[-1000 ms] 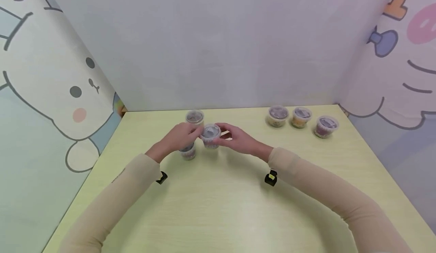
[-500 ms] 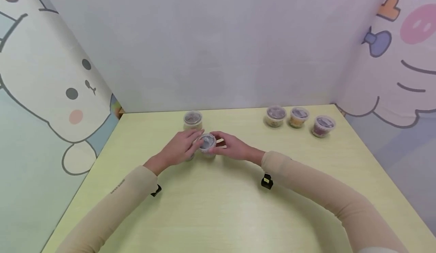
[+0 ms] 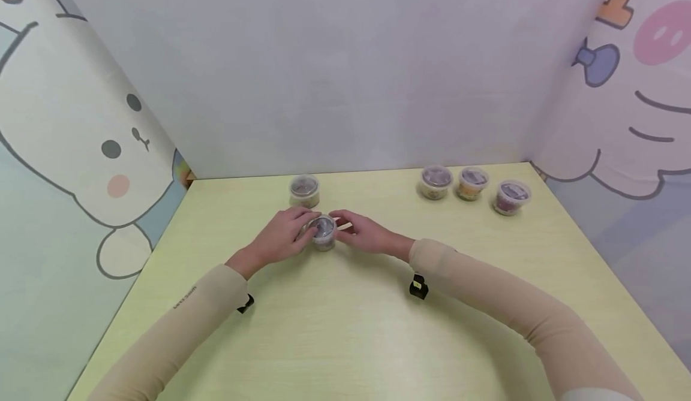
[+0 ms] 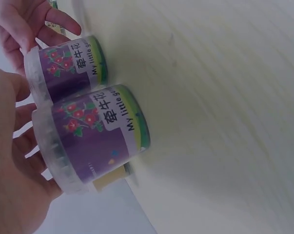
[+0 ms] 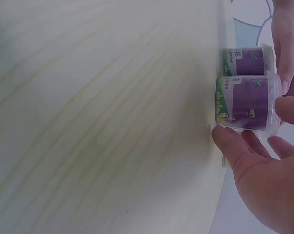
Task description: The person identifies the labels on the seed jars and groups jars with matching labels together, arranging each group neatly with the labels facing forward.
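Shifted slightly down the head view since the earlier frames, a purple tub (image 3: 324,233) has been brought beside a matching tub (image 4: 95,139), which is hidden there by the left hand (image 3: 281,233). Both are stood upright on the counter (image 3: 335,329) near the frame's centre, lids seemingly touching. The matching tub's lid is gripped by the left hand's curled fingers; the purple tub is held lightly by the right hand (image 3: 367,233). Rims are probably held so that both tubs are kept upright and close. On both labels "牵牛花" (morning glory) and "My little g…" can be read in the left wrist view; "garden" is shown in the right. A pale tub (image 3: 304,192) is set just above the hands. Grouped apart at upper right are a cream tub (image 3: 436,184), an orange tub (image 3: 472,185) and a mauve tub (image 3: 511,198), their labels too small to be read.
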### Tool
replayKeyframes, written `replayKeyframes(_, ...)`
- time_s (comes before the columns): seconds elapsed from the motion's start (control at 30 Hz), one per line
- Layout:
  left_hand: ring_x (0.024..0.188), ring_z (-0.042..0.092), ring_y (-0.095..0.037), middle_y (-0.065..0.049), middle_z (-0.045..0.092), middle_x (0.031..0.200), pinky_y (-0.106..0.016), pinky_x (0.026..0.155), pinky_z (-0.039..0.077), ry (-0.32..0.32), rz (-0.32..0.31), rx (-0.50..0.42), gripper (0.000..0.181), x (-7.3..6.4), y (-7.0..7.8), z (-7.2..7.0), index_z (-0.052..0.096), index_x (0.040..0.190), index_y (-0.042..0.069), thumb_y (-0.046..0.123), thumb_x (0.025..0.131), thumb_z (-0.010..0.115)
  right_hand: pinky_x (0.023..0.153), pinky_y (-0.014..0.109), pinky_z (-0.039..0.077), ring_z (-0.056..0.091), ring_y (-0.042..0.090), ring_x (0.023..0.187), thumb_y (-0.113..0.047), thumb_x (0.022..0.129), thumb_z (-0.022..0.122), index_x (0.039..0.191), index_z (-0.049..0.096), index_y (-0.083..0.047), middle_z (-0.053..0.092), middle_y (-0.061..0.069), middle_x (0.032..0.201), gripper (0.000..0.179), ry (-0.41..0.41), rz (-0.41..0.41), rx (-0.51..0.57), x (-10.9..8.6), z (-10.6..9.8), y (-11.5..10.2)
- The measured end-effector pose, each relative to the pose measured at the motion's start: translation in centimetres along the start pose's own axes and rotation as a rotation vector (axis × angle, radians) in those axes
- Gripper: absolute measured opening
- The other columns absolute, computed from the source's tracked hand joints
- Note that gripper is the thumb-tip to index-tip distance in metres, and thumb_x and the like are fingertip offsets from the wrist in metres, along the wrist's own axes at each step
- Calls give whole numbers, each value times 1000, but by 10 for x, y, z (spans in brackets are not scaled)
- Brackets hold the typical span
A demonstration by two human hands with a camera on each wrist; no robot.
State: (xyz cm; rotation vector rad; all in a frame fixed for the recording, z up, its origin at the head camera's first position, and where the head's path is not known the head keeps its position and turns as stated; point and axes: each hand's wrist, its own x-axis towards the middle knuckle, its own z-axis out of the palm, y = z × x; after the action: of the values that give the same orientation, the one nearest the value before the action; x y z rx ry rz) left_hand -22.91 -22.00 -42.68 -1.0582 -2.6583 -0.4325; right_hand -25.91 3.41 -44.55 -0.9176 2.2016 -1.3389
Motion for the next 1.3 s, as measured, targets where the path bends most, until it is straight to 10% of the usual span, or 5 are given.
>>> replayKeyframes(1.3,116,60,-28,-11,65,125,-58,100,43,-90,-99,68,40,-3,7,-2,62,134,9,35,104,57,97,39,53,64,30,119,-28,104,60,154,38,-6,56,18,140,59,-4,64,-67,-3,0,-8)
